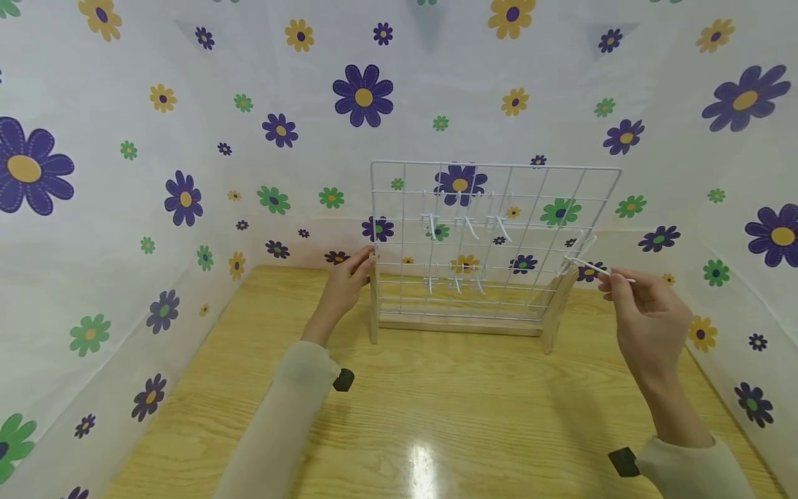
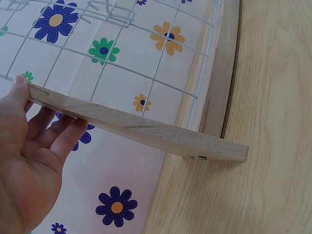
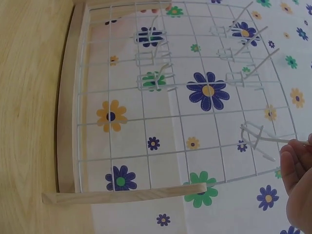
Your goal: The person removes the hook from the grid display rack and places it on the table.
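Note:
A white wire grid rack (image 1: 499,165) stands upright in a wooden frame on the table. My left hand (image 1: 341,287) grips the upper end of its left wooden side post (image 2: 136,124), thumb on one face and fingertips on the other. Between thumb and fingers, my right hand (image 1: 651,319) pinches a white wire display hook (image 3: 279,140) by its prong. The hook's wire back overlaps the grid near its right edge. An upper row of three hooks (image 1: 470,227) hangs left of centre on the grid, with a lower row of three (image 1: 457,285) beneath.
Under the rack lies a light wood-grain table (image 1: 436,395). White cloth (image 1: 430,62) printed with purple, yellow and green flowers rises behind and on both sides. A wooden crossbar (image 1: 461,324) joins the frame's side posts low down.

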Available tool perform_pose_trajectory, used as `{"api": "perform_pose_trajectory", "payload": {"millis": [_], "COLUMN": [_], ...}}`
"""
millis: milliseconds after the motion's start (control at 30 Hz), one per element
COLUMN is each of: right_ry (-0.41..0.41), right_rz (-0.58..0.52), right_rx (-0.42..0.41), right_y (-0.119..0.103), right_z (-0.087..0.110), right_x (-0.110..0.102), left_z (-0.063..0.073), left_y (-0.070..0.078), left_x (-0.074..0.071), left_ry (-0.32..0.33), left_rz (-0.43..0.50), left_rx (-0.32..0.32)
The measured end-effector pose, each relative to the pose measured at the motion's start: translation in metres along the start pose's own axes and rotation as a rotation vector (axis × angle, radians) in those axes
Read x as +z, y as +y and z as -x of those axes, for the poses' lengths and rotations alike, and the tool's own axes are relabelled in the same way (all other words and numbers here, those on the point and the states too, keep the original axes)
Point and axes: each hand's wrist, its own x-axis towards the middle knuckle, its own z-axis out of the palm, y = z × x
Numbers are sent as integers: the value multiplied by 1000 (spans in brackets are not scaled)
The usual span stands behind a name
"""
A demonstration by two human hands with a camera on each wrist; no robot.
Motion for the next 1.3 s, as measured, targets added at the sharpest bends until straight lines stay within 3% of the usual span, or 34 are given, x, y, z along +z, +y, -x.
{"api": "perform_pose_trajectory", "payload": {"millis": [133,367,567,833,1300], "right_ry": [3,15,8,7,-25], "right_rz": [27,-10,43,14,67], "right_rx": [33,7,57,29,136], "right_y": [3,8,10,22,34], "right_z": [5,11,19,27,48], "right_x": [-6,-12,-16,-24,-36], "left_z": [0,1,1,-1,0], "left_y": [0,0,-2,-2,-1], "left_x": [0,0,0,1,1], "left_ry": [-2,7,-1,0,9], "left_rz": [11,27,33,38,55], "left_rx": [-4,3,13,15,10]}}
